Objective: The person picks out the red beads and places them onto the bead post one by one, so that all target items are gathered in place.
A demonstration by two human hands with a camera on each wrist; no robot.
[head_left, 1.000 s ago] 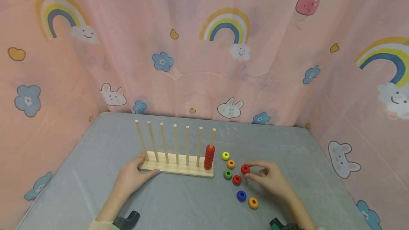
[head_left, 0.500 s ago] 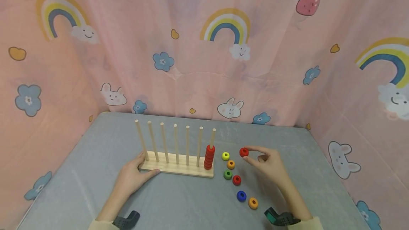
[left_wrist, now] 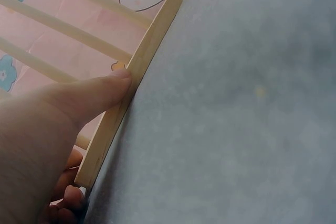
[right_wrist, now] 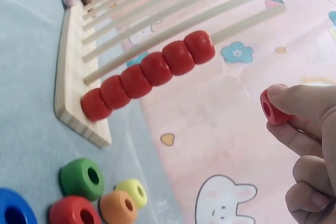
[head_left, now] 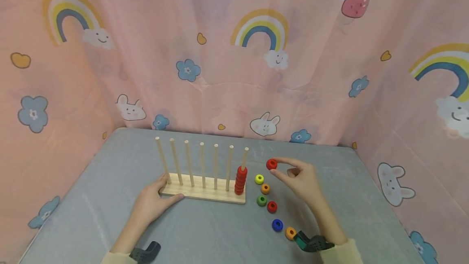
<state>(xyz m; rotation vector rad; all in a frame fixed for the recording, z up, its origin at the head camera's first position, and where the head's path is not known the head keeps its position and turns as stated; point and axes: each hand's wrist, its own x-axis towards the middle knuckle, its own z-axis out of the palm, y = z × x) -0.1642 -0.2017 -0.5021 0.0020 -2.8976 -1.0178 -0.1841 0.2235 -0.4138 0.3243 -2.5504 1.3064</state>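
Note:
A wooden peg rack (head_left: 205,194) with several upright pegs stands on the table. Its rightmost peg carries a stack of several red beads (head_left: 240,181); the other pegs are bare. My left hand (head_left: 151,203) grips the rack's left end, thumb on the front edge of the base (left_wrist: 113,121) and fingers round behind it. My right hand (head_left: 298,176) pinches one red bead (head_left: 271,164) between thumb and index finger, its hole showing. That bead is held in the air right of the stack, a little below the peg's top in the head view.
Loose beads lie right of the rack: yellow (head_left: 259,179), orange (head_left: 265,189), green (head_left: 261,201), red (head_left: 272,207), blue (head_left: 277,225) and another orange one (head_left: 290,233), partly behind the right wrist's device (head_left: 311,243). A pink patterned curtain (head_left: 220,101) surrounds the grey table (head_left: 205,231).
My right hand has lifted the pinched red bead off the table and carried it up and leftward, toward the rack. The left hand and the rack have stayed in place.

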